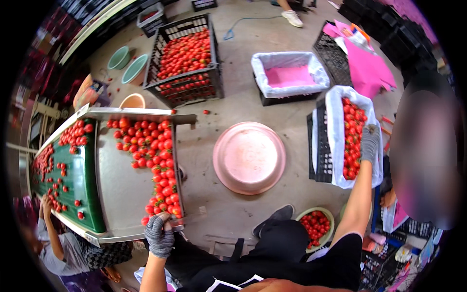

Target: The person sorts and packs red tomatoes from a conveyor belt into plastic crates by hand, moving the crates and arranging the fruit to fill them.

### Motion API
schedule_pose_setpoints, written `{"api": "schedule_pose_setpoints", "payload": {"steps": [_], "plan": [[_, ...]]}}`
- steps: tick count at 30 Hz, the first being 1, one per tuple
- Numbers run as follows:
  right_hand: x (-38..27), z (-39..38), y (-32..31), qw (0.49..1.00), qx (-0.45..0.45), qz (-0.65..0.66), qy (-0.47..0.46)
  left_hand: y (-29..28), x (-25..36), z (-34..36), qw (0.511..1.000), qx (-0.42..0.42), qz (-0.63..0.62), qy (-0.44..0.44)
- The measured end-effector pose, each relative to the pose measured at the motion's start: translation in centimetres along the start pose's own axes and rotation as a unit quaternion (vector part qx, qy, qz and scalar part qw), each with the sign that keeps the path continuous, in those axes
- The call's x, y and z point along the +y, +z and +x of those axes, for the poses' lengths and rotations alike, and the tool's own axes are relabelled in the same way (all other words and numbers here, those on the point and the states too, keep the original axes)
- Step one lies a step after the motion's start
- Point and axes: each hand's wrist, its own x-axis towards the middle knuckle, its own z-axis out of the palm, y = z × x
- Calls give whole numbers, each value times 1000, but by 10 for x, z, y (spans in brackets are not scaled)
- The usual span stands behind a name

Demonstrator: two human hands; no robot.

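Note:
My left hand [159, 234], in a grey knit glove, rests at the near corner of the metal sorting tray [121, 187], touching the tomatoes [153, 151] piled along the tray's right rim. My right hand [369, 143], also gloved, reaches far right over the white-lined black crate [318, 146] of tomatoes [352, 136]. Its fingers are curled above the fruit; whether they hold a tomato is not visible.
A pink basin [249, 156] lies upside down on the concrete floor between tray and crate. A green conveyor belt [80, 170] carries loose tomatoes. A full black crate [187, 61] and an empty lined crate [289, 75] stand behind. A green bowl of tomatoes [316, 226] sits near my feet. Other people stand at both sides.

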Motion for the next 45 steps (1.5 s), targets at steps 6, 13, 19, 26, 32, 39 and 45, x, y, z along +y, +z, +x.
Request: {"api": "schedule_pose_setpoints", "payload": {"steps": [6, 13, 19, 26, 32, 39, 45], "plan": [[-255, -109, 96, 940, -92, 233, -233, -39, -26, -16, 996, -7, 83, -26], [-378, -123, 246, 902, -117, 298, -291, -27, -26, -9, 990, -53, 131, 3], [-298, -184, 315, 908, -273, 265, -176, -26, -26, -10, 988, -57, 144, -15], [-188, -264, 284, 867, -469, 112, -127, -21, -26, -1, 985, -86, 146, -21], [-96, -324, 153, 823, -563, 33, -61, -22, -45, -26, 985, -65, 153, -37], [-29, -406, -24, 895, -371, 8, 246, 0, -85, -40, 997, 33, 73, 12], [-88, -419, -159, 919, -333, -23, 208, 2, -89, -32, 999, -38, -15, -14]]}}
